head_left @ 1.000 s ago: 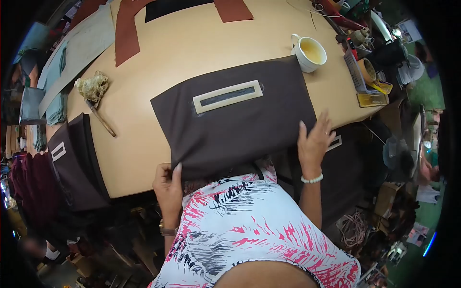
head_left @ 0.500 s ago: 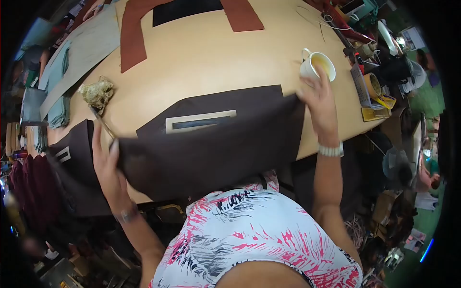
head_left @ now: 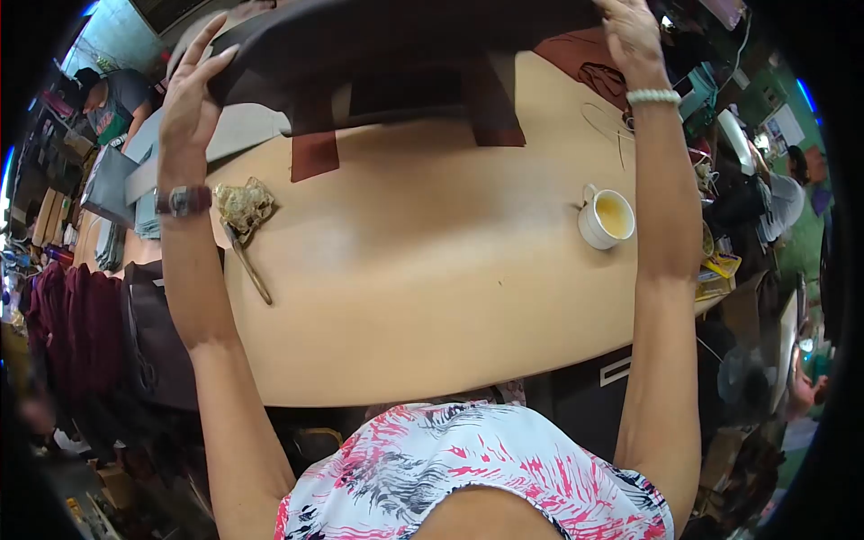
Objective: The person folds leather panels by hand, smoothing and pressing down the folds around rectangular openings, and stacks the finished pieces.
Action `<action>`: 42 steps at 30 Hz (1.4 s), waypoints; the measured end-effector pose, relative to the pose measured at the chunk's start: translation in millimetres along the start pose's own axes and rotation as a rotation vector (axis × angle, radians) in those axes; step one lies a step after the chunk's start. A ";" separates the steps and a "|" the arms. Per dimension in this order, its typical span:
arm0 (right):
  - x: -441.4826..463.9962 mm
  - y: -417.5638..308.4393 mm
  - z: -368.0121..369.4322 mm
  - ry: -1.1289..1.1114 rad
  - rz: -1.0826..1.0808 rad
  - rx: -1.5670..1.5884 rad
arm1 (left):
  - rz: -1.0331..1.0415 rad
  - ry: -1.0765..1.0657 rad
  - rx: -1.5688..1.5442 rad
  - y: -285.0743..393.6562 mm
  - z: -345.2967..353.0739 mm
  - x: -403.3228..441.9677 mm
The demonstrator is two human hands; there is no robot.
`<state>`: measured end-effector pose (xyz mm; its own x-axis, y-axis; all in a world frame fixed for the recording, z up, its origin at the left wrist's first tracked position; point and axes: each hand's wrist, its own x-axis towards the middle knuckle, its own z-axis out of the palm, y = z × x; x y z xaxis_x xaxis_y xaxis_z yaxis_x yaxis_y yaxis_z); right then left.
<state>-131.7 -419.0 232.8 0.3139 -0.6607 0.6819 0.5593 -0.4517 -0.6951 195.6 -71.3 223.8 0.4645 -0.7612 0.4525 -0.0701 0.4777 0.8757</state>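
Observation:
My left hand (head_left: 193, 99) is at the left end of a dark brown leather-like panel (head_left: 396, 58), with its edge between thumb and fingers. At the far right corner, my right hand (head_left: 633, 36) grips the same panel, its fingertips partly cut off by the frame's top. The panel hangs raised above the far side of the table, sagging between both hands. Under it, reddish-brown pieces (head_left: 315, 157) partly show. Close to my left wrist lies a crusted yellowish lump (head_left: 245, 205) with a stick-like handle (head_left: 249, 270). A white cup (head_left: 603, 220) with yellow contents stands near my right forearm.
The light wood table (head_left: 405, 315) has a curved near edge. Maroon cloth (head_left: 76, 324) and dark pieces (head_left: 157, 333) hang at its left. Grey-green sheets (head_left: 243, 130) lie at the far left. One person (head_left: 117, 103) is at the left, another (head_left: 783, 198) at the right.
Both hands have lifted the dark panel off the near table and carried it forward to the far side. The window-like cutout piece that showed there is now out of sight.

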 end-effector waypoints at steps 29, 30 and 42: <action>-302.9 8.8 -26.9 -0.162 0.235 -0.946 | -0.603 0.113 0.224 -129.5 31.4 -226.1; -298.0 6.0 -21.1 -0.140 0.319 -0.861 | -0.579 0.081 0.262 -133.0 31.5 -222.2; -297.2 -0.2 -7.5 -0.009 0.267 -0.740 | -0.573 0.100 0.230 -139.6 24.5 -217.1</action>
<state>-230.9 -227.0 28.5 0.3741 -0.7995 0.4699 -0.1917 -0.5624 -0.8043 82.9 16.5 7.4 0.5640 -0.8186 -0.1081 0.0319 -0.1093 0.9935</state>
